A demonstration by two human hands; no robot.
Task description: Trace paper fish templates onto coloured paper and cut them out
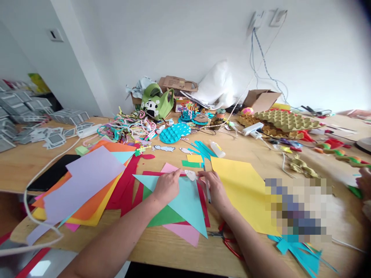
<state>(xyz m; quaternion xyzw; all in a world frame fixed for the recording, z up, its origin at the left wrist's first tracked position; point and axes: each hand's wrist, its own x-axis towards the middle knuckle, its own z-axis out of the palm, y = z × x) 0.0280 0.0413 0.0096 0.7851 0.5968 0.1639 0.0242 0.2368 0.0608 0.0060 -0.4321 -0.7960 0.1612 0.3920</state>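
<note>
Between my hands lies a small white paper cutout [190, 175], at the top edge of a light blue paper sheet [185, 197]. My left hand [168, 187] rests on the blue sheet, its fingers bent together and the fingertips close to the cutout's left side. My right hand [213, 187] has its fingertips at the cutout's right side, the fingers curled. A pen [207, 189] runs along or under that hand; whether it is gripped is unclear. Green [162, 216], pink and red papers show beneath the blue sheet. Red-handled scissors [230, 241] lie partly behind my right forearm.
Stacked coloured papers [84, 177] and a black phone-like object [53, 172] are at left, a yellow sheet [243, 189] at right. Pipe cleaners [124, 129], a glue bottle [217, 149] and egg cartons [286, 119] sit farther back. Another person's hand [363, 185] is at the right edge.
</note>
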